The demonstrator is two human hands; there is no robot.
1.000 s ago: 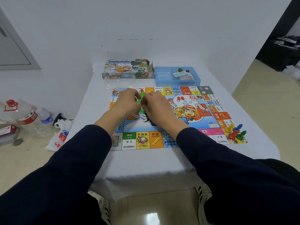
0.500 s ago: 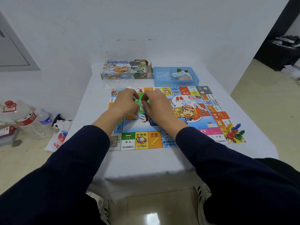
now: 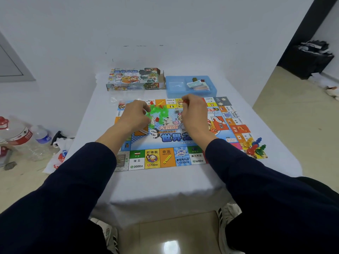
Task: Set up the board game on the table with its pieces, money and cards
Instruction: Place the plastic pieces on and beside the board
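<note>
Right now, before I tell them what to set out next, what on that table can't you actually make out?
Head view only:
- Right hand: a bit of red shows at its fingertips; curled fingers hide the rest.
- Left hand: covers part of the green pieces; grip unclear.
- Board: centre artwork hidden by both hands.
- Blue tray: stack inside too small to tell cards from money.
- Dice: faces too small.

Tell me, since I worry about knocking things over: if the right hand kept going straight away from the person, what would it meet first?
Probably the shallow blue plastic tray holding the stack of paper money and cards, just beyond the far edge of the colourful game board. The right hand sits almost below it, though depth is unclear.
</note>
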